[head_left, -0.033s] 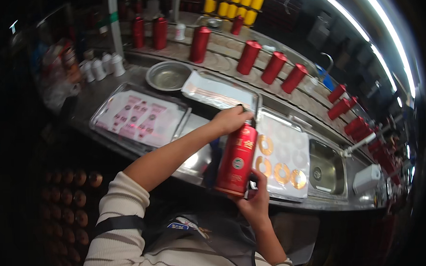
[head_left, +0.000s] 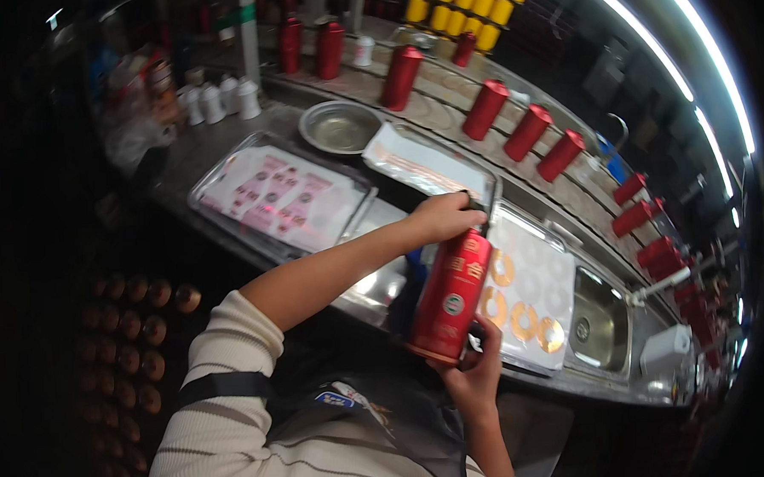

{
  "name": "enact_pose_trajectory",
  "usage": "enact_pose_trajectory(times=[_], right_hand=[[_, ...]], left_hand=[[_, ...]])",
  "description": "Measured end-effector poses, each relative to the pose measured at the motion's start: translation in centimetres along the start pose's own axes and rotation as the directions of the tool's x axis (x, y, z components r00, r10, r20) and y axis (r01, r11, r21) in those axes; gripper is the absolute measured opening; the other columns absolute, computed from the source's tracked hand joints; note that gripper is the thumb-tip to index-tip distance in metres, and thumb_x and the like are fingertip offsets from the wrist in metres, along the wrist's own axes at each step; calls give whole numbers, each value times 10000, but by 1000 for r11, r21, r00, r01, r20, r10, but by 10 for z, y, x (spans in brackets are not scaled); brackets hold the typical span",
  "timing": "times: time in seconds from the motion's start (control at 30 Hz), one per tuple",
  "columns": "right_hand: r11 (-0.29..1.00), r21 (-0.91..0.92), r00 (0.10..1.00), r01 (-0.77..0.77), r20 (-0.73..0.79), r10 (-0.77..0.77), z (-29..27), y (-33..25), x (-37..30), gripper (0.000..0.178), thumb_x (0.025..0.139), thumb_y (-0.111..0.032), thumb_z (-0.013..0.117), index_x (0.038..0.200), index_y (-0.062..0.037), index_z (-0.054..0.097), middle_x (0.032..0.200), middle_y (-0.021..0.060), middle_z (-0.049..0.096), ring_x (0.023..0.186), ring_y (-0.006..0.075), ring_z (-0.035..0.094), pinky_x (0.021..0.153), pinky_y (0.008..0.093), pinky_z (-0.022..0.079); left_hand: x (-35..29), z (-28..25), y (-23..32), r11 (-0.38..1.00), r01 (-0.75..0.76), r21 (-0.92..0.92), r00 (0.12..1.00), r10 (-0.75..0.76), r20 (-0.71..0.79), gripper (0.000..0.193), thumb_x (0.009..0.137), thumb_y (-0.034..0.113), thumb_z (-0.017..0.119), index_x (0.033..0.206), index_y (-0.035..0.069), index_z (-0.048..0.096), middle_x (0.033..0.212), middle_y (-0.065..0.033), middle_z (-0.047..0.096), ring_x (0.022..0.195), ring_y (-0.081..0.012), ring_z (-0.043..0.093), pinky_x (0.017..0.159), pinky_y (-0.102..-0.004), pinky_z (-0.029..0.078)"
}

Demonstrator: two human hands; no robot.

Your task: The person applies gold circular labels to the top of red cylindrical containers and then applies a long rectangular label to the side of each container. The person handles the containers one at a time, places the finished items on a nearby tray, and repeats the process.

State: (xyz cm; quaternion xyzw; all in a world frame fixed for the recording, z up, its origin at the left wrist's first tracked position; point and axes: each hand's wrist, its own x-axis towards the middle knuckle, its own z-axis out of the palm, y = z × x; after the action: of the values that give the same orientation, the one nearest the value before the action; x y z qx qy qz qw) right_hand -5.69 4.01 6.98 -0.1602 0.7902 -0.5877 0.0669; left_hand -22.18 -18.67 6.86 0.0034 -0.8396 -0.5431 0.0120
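Tilted in front of my body is a red bottle (head_left: 453, 295) with gold and white printing, its dark neck uppermost. My left hand (head_left: 446, 218) is closed around that neck. Lower down, my right hand (head_left: 476, 364) grips the bottle near its base from the right side, with the thumb and fingers curled against it. Just past the bottle lies a white sheet (head_left: 533, 270) bearing ring-shaped labels, several of them gold, on a tray. To the left, another tray (head_left: 213, 205) holds a sheet of pink and white printed labels.
A round metal bowl (head_left: 340, 128) and a long tray with a white strip sheet (head_left: 423, 162) stand behind. Several red bottles (head_left: 485, 110) line the ledge. White bottles (head_left: 248, 98) stand at left. A metal sink (head_left: 599, 323) is at right. Copper-coloured round ends (head_left: 152, 365) show low at left.
The whole scene has shifted to the right in the picture as my view turned slightly. Both hands keep the same grip on the red bottle.
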Motion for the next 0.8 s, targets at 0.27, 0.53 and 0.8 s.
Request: enact_pose_trajectory(times=[0.27, 0.53, 0.8], right_hand=[[915, 84, 862, 395, 311, -401, -11, -70, 41, 967, 648, -17, 929, 1458, -69, 403, 1200, 116, 616, 692, 71, 599, 550, 165, 402], [978, 210, 703, -13, 697, -140, 71, -88, 113, 846, 784, -132, 882, 1496, -42, 433, 1307, 81, 601, 551, 20, 366, 514, 178, 286], [989, 125, 533, -77, 844, -65, 124, -12, 109, 499, 916, -118, 753, 1371, -24, 571, 939, -31, 609, 650, 12, 411, 550, 179, 276]], left_hand=[[-156, -187, 147, 983, -74, -167, 994, 59, -95, 206, 856, 157, 803, 991, 13, 744, 918, -83, 764, 877, -148, 700, 853, -313, 537], [-388, -206, 274, 668, 569, 480, 397, 288, -871, 258, 847, 116, 815, 1050, 23, 687, 1017, -22, 704, 938, -109, 666, 860, -270, 518], [-597, -144, 137, -34, 998, 60, 65, 153, -986, 337, 792, 216, 804, 771, -7, 553, 794, -176, 569, 713, -389, 581, 631, -483, 438]])
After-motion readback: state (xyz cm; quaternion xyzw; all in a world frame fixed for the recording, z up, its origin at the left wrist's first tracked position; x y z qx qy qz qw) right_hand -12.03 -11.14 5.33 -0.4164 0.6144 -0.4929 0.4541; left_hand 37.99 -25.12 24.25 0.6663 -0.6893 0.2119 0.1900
